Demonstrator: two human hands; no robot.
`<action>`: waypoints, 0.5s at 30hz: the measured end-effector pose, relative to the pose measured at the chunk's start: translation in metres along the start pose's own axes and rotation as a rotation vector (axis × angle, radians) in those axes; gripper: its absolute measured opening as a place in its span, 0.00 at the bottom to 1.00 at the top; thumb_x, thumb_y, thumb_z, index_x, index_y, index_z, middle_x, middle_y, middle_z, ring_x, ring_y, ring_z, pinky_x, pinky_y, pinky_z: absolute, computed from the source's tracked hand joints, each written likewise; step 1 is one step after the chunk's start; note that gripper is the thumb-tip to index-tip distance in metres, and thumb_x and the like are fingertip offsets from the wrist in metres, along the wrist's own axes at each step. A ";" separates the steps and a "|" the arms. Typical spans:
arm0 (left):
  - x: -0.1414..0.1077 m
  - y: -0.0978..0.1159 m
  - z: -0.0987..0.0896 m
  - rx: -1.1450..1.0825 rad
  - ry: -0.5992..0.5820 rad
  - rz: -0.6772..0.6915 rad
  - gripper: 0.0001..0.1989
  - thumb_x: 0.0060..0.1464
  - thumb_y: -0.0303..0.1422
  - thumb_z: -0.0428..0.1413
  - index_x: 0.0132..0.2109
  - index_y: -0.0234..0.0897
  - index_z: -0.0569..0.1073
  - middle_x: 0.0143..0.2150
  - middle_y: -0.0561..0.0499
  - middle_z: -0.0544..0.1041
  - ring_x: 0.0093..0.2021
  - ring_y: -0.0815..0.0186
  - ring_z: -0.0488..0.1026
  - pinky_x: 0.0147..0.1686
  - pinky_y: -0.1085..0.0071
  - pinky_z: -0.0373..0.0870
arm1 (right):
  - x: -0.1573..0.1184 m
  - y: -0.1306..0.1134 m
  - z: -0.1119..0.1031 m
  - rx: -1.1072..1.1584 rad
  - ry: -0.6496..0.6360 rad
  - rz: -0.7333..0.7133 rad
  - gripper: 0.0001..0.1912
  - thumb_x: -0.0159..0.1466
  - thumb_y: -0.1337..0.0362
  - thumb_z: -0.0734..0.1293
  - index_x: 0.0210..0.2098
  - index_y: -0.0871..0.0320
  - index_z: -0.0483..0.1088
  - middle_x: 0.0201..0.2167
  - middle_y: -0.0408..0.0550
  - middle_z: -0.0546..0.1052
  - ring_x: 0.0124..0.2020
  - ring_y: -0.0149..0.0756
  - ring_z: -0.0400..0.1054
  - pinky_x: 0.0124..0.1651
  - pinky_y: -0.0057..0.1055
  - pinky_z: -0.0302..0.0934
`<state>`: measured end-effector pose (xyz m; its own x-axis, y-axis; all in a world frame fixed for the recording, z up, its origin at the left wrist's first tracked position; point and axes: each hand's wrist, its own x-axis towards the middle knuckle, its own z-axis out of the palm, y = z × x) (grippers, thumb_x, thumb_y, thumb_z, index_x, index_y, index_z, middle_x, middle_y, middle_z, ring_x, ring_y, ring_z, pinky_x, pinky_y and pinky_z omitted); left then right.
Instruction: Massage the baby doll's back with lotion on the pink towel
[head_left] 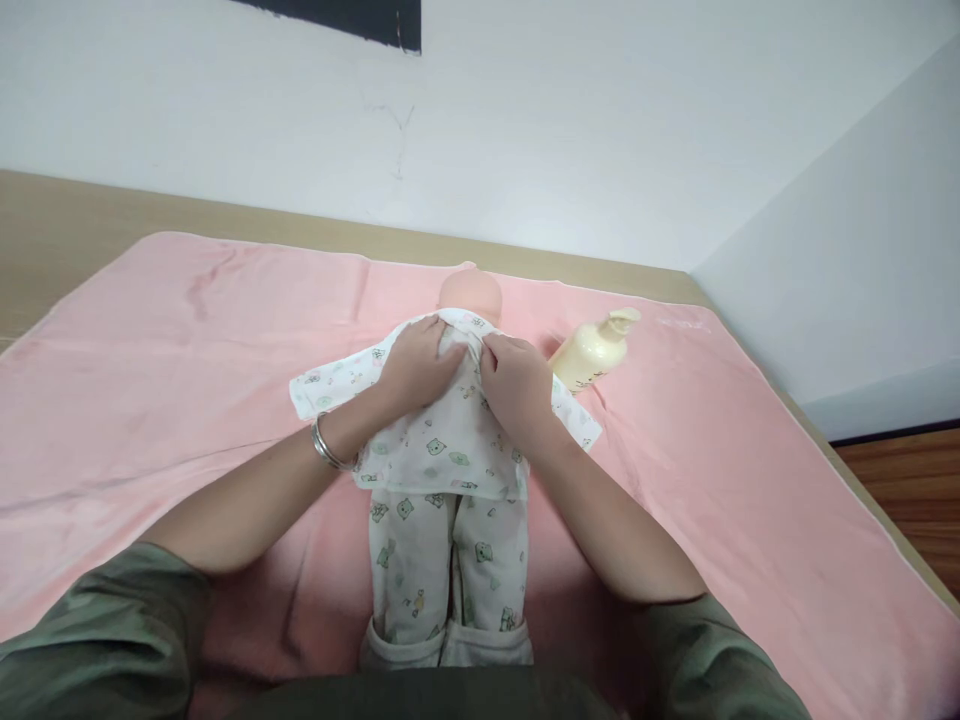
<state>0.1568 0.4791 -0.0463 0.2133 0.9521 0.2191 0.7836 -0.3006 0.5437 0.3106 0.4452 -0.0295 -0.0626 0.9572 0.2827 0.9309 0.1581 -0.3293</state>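
A baby doll (471,288) lies on its back, its bald head away from me and most of its face covered. Over its upper body lies a white baby shirt (450,445) printed with small green animals, sleeves spread to both sides. My left hand (421,362) is closed on the shirt near the neckline, its thumb lying across the cloth. Beside it, my right hand (517,388) pinches the other side of the neckline. Matching trousers (412,560) cover the doll's legs. The doll's arms are hidden.
A cream pump bottle (596,352) leans to the right of the doll, by the shirt's right sleeve. Underneath is a pink blanket (750,480) on a wooden table (67,215). White walls (585,130) stand behind and at the right.
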 end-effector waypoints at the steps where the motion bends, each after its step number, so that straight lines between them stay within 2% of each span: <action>1: 0.004 -0.001 -0.002 0.006 -0.027 0.002 0.26 0.64 0.43 0.42 0.53 0.29 0.75 0.58 0.34 0.77 0.61 0.48 0.72 0.66 0.50 0.66 | -0.002 -0.002 -0.001 -0.014 -0.005 -0.015 0.16 0.72 0.66 0.55 0.29 0.57 0.66 0.34 0.44 0.76 0.40 0.35 0.66 0.36 0.31 0.47; 4: -0.002 0.003 -0.002 0.121 -0.003 0.030 0.26 0.65 0.38 0.39 0.53 0.24 0.75 0.56 0.31 0.77 0.59 0.46 0.73 0.64 0.49 0.67 | -0.002 -0.005 -0.005 -0.040 -0.033 -0.008 0.15 0.72 0.66 0.55 0.29 0.57 0.64 0.34 0.44 0.76 0.38 0.34 0.66 0.34 0.31 0.44; 7: -0.027 0.019 0.008 0.239 0.092 0.084 0.28 0.65 0.33 0.39 0.64 0.17 0.66 0.66 0.27 0.69 0.68 0.43 0.65 0.69 0.47 0.60 | 0.008 0.001 -0.007 -0.053 -0.084 0.058 0.15 0.71 0.65 0.55 0.30 0.56 0.68 0.34 0.44 0.77 0.35 0.34 0.66 0.33 0.31 0.43; 9: -0.043 0.030 0.014 0.254 0.101 0.110 0.30 0.66 0.32 0.40 0.68 0.16 0.61 0.71 0.28 0.64 0.73 0.44 0.59 0.72 0.47 0.55 | 0.017 0.006 -0.007 -0.043 -0.106 0.076 0.16 0.72 0.64 0.55 0.33 0.56 0.71 0.36 0.44 0.79 0.36 0.34 0.67 0.33 0.31 0.44; 12: -0.048 0.033 0.016 0.202 0.061 0.098 0.30 0.65 0.32 0.41 0.69 0.18 0.61 0.73 0.30 0.62 0.75 0.46 0.56 0.74 0.47 0.52 | 0.020 0.009 -0.006 -0.031 -0.139 0.035 0.17 0.74 0.63 0.54 0.39 0.55 0.74 0.44 0.46 0.80 0.44 0.37 0.71 0.37 0.31 0.53; 15: -0.029 0.018 0.009 0.101 0.039 0.058 0.28 0.65 0.33 0.41 0.67 0.22 0.64 0.71 0.31 0.65 0.73 0.47 0.59 0.72 0.46 0.56 | 0.008 0.002 -0.009 -0.039 -0.177 -0.061 0.18 0.74 0.67 0.52 0.48 0.58 0.73 0.52 0.51 0.78 0.56 0.41 0.69 0.51 0.33 0.62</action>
<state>0.1696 0.4470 -0.0500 0.2388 0.9297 0.2804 0.8259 -0.3463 0.4449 0.3152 0.4507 -0.0203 -0.1780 0.9744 0.1372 0.9364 0.2106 -0.2808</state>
